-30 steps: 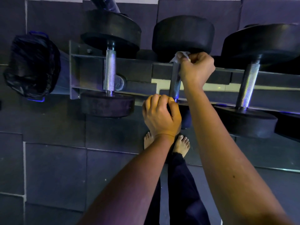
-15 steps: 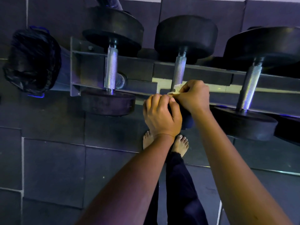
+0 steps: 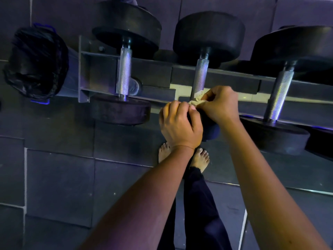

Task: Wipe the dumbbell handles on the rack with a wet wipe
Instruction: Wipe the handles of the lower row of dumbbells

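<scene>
Now the right hand [image 3: 220, 104] is pinching the wet wipe [image 3: 197, 98] at the near end of the handle [image 3: 200, 76] of the middle dumbbell [image 3: 209, 38] on the rack [image 3: 153, 71], while the left hand [image 3: 180, 123] is gripping that dumbbell's near head [image 3: 211, 129], fingers curled over its rim.

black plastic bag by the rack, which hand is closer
Left. The left hand grips the middle dumbbell's near black weight, right of the black plastic bag; the right hand, pinching the pale wipe, is farther right.
</scene>
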